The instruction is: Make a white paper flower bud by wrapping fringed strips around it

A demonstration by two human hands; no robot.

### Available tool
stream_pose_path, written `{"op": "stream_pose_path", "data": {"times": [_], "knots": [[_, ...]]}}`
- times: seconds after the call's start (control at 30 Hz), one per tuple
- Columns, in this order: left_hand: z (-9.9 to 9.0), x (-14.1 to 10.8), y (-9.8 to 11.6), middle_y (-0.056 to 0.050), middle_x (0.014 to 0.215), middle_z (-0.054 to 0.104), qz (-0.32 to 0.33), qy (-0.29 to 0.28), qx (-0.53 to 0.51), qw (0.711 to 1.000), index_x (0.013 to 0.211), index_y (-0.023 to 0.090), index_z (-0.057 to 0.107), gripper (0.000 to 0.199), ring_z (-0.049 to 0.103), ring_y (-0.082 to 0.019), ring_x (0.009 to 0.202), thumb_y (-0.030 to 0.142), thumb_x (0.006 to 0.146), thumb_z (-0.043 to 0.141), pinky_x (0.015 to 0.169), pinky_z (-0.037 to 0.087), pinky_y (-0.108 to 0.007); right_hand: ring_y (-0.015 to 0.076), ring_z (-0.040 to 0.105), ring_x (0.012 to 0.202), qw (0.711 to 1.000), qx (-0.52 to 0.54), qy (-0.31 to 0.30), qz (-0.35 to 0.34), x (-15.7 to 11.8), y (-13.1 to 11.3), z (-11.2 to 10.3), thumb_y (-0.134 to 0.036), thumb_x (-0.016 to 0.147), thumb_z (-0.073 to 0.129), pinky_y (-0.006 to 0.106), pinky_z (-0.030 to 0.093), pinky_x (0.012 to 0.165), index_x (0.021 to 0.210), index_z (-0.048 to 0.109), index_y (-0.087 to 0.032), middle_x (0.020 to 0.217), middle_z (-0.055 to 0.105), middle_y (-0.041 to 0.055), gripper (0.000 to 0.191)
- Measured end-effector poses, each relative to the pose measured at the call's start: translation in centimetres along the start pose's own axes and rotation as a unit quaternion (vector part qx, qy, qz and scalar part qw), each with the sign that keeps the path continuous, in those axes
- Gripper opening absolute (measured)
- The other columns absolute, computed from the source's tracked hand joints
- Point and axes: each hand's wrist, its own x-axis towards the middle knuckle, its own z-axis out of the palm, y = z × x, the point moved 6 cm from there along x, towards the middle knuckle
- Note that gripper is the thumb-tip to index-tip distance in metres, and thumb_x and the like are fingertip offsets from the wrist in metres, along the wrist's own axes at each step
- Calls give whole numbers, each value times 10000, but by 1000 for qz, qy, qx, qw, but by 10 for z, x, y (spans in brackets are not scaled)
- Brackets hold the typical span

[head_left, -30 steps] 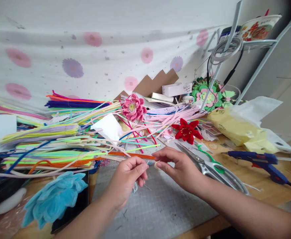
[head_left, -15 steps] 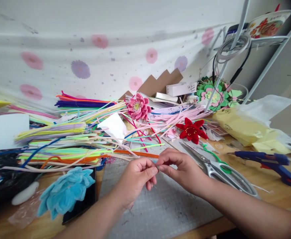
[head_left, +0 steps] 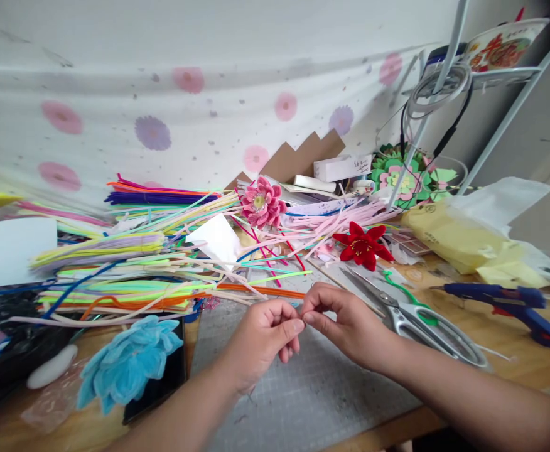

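- Cutting mat (head_left: 298,405): matt, scuffed
- Table (head_left: 520,373) under the mat: smooth wood
- Scissors (head_left: 401,319) right of the mat: shiny metal
- Glue gun (head_left: 505,298), farther right: smooth plastic
- Blue flower (head_left: 129,363), left of the mat: fuzzy

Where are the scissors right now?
Head view, right of centre: the scissors lie just right of the right hand, below the red flower and left of the blue glue gun.

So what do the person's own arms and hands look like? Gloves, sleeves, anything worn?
No gloves on the left hand or right hand; no ring, watch or bracelet can be made out. Left forearm and right forearm are bare: no sleeve, cable or marking visible. Upper arms are out of frame.
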Motion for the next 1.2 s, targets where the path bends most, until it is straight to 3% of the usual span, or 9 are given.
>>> {"op": "stream_pose_path", "data": {"times": [1.2], "knots": [[-1,0,-3,42,520,547,3,-6,40,999,705,166,524,183,441,-65,415,317,767,607,413,342,-182,140,525,679,999,-41,1,-8,-4,1,2,-236,870,534,251,412,628,730,545,-176,723,573,20,153]]}}
